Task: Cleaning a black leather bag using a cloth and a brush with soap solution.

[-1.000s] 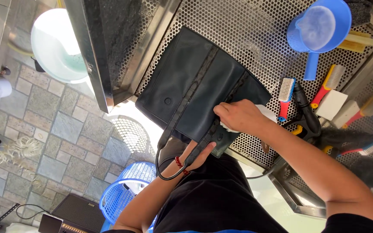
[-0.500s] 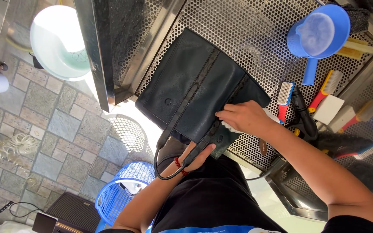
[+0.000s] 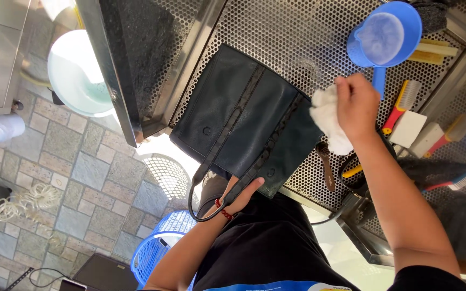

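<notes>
The right hand (image 3: pixel 358 105) has its fingers closed around a white cloth (image 3: pixel 328 118), bunched into a soft wad that hangs off the hand at 9 o'clock, just over the bag's right edge. The left hand (image 3: pixel 238 196) lies at 6 o'clock of the bag, fingers loosely curled against its lower edge and the strap there; whether they actually pinch the strap I cannot tell. A red bracelet (image 3: pixel 223 211) circles that wrist. The bag (image 3: pixel 244 121) is dark, flat and tilted, lying on the perforated metal bench (image 3: pixel 292 32) with its lower corner over the bench's front edge, and one thin strap (image 3: pixel 200 194) loops down off the edge. It looks like soft leather or the like: limp, light when empty, likely slick when wet, so it would sag if lifted by one corner; the strap base or the stiffer stitched bands seem the safer places to grip, with the bench bearing the body. The cloth is light and limp. At 1 o'clock of the right hand a blue scoop (image 3: pixel 386 35) sits on the bench; at 3 o'clock lie a red-handled brush (image 3: pixel 400 105) and a white block (image 3: pixel 408 128). Below the bench, on the tiled floor (image 3: pixel 55 178), stand a blue basket (image 3: pixel 157 250) and a pale basin (image 3: pixel 76 75).
</notes>
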